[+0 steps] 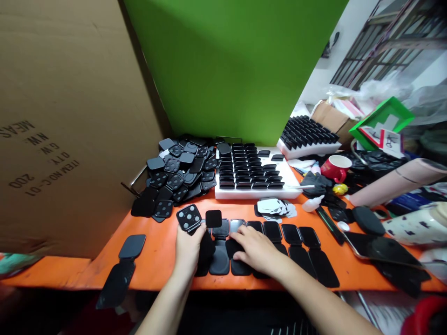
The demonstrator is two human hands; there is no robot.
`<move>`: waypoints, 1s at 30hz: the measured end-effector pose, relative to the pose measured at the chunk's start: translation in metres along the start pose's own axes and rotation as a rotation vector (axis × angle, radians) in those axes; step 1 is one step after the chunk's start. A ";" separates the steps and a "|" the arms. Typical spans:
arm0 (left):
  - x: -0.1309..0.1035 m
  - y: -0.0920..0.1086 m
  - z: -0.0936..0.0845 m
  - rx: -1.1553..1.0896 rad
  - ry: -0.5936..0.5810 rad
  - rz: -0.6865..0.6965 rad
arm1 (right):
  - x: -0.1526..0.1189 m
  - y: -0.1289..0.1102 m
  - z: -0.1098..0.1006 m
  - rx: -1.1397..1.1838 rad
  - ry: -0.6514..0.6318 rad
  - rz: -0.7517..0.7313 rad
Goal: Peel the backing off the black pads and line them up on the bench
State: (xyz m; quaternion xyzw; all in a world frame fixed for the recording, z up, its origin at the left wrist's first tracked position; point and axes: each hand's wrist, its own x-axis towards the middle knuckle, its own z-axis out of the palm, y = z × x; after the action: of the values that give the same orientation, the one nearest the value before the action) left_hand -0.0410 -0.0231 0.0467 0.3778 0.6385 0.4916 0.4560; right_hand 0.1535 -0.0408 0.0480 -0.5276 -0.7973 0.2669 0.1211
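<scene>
Head view, dotted piece: rounded black square with grey round dots (189,216), in the left hand (186,246), raised at the back of its grip, dotted face up toward the camera.
Left fingers: closed, thumb and fingers pinching the dotted piece at its near edge; dark piece just right of the thumb, partly hidden, can't tell if held too.
Right hand: (256,247) palm down, fingers bent and a little apart, thumb off the forefinger; tips at a black pad (233,248). Pinch or plain press: cannot tell.
Open black units: row on the orange desk (164,260), each a smaller square behind a larger panel; long axes run front to back, right-end ones slanting.
Key relation: grey-faced unit (220,260) lies between the hands, right of the left fingers and left of the right ones; right thumb looks nearer to it. Dotted piece sits behind and left of it.
Small black square: (213,218) right of the dotted piece, by the row's back edge.
Arm pose: both forearms reach in from the near edge, left one steep, right one slanting in across the row.
Behind: piled pieces (178,179) at left; white tray (240,194) with upright black pieces; pale sheets (274,207) in front of the tray.
</scene>
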 end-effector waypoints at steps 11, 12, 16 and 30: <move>-0.029 -0.025 0.007 -0.289 -0.032 -0.188 | 0.007 0.001 -0.013 0.003 0.095 -0.003; -0.028 -0.023 0.006 -0.286 -0.033 -0.173 | 0.015 0.006 -0.018 0.014 0.151 0.027; -0.027 -0.016 0.005 -0.257 -0.049 -0.102 | 0.059 0.030 -0.033 0.015 0.255 0.083; -0.036 -0.010 0.023 -0.085 -0.159 0.004 | -0.012 0.006 -0.002 0.632 0.156 0.179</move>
State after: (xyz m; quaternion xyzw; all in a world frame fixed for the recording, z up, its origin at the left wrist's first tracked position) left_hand -0.0087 -0.0520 0.0426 0.3971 0.5779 0.4876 0.5202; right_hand 0.1638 -0.0495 0.0477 -0.5505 -0.6140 0.4694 0.3156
